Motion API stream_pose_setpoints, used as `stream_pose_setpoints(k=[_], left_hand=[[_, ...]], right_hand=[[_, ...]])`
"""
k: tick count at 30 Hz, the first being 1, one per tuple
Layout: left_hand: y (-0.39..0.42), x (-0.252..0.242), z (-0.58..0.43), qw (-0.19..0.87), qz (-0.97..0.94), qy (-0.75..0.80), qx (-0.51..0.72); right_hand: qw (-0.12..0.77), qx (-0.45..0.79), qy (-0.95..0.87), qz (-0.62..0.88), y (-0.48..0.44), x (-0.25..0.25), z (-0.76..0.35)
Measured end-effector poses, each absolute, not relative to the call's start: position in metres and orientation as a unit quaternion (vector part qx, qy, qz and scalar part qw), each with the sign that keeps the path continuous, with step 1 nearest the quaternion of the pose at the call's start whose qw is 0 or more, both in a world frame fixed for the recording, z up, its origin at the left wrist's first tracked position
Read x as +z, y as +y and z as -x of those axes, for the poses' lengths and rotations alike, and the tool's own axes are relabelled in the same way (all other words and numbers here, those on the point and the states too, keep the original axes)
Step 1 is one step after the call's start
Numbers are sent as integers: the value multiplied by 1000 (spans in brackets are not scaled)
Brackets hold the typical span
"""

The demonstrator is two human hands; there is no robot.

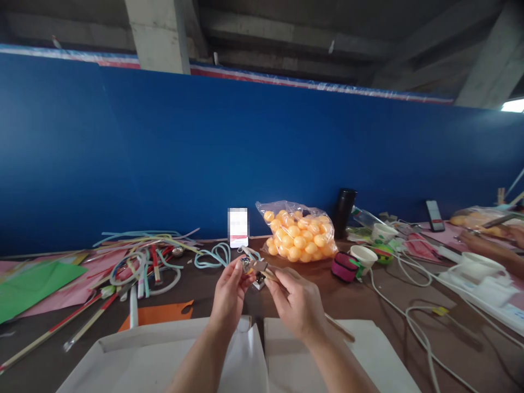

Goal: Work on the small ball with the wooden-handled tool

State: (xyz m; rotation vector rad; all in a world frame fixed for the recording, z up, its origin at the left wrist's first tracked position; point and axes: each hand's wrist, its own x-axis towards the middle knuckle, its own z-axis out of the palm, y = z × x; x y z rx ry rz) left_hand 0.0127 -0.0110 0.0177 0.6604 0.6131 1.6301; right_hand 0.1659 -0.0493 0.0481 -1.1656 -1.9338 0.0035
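My left hand is closed, its fingertips pinching a small shiny silver piece whose kind I cannot make out. My right hand is wrapped round a thin wooden stick, which comes out below the palm towards the lower right. At the stick's upper end, a flat grey-brown piece meets the silver piece between my fingertips. Just behind and below it, a small dark, shiny object is partly hidden by my fingers. Both hands are above the table, beyond the white cardboard.
A clear bag of orange balls sits behind my hands, beside an upright phone. Tubes and sticks are heaped at left. Paper cups and a white cable lie right, where another person's hand works.
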Motion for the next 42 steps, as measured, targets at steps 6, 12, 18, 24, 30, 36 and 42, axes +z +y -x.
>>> stream_pose_setpoints(k=[6, 12, 18, 24, 30, 36, 42], left_hand=[[-10, 16, -12, 599, -281, 261, 703], [-11, 17, -12, 594, -278, 271, 704], [-11, 17, -12, 593, -292, 286, 694], [-13, 18, -12, 585, -307, 292, 692], [-12, 17, -12, 582, -317, 297, 688], [-12, 17, -12, 584, -319, 290, 688], [-15, 18, -11, 590, -327, 288, 679]], right_hand=[[419, -2, -775, 473, -49, 48, -167], [412, -3, -774, 481, -48, 47, -167], [418, -10, -776, 473, -48, 47, -166], [435, -1, -766, 473, -46, 47, -167], [413, 8, -772, 482, -46, 46, -168], [415, 12, -769, 486, -48, 50, -169], [409, 22, -772, 485, -48, 52, -170]])
